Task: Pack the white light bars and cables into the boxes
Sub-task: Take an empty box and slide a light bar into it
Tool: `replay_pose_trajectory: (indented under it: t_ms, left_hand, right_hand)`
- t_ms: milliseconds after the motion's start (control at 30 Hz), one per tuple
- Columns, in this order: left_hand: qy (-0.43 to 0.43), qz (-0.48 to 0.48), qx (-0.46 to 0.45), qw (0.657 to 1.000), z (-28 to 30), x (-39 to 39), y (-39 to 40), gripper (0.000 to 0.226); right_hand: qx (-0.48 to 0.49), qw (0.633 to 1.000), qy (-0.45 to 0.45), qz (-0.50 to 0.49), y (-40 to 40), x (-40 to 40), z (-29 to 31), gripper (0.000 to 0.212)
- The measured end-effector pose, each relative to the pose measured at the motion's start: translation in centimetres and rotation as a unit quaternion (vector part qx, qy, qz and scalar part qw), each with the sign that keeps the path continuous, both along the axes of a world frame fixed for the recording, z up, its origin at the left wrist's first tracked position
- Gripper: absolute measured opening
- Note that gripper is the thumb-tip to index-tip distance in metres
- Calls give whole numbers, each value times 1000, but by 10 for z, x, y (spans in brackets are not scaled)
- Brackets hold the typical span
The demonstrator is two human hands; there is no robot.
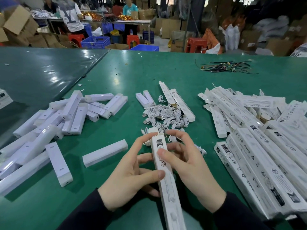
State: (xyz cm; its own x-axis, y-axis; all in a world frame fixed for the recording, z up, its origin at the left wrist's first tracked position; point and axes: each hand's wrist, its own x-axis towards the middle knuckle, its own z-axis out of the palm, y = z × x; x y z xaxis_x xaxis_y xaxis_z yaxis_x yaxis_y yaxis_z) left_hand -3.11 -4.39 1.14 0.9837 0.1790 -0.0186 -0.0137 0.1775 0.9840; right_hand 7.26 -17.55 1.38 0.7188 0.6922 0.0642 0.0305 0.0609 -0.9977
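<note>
A long white printed box runs from the bottom edge up to the table's middle, held between both hands. My left hand grips it from the left, thumb across its top and forefinger at its far end. My right hand holds it from the right, thumb pressed on the printed face. Just beyond lies a heap of coiled white USB cables. White light bars are piled at the left, and one light bar lies alone near my left hand.
A big pile of white boxes fills the right side of the green table. Two more boxes lie behind the cables. A tangle of dark wires sits far back. People, red stools and blue crates stand beyond the table.
</note>
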Motion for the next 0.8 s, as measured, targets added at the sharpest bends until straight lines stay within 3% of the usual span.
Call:
replay_pose_trajectory:
  t_ms: [300, 500, 667, 733, 800]
  left_hand:
    - [2, -21, -12, 1000, 2, -2, 1, 59]
    - [22, -11, -12, 1000, 1, 0, 0, 74]
    - [16, -27, -16, 999, 5, -3, 2, 57]
    - [12, -25, -19, 999, 5, -3, 3, 54]
    - [9, -21, -16, 1000, 5, -3, 4, 60]
  right_hand:
    - [4, 1000, 13, 24, 0, 3, 5, 28]
    - [-1, 1000, 21, 17, 0, 4, 7, 21]
    - [-15, 998, 15, 64, -3, 7, 12, 14]
    - [-18, 996, 9, 85, -4, 8, 13, 16]
    - [-13, 997, 13, 75, -4, 7, 12, 33]
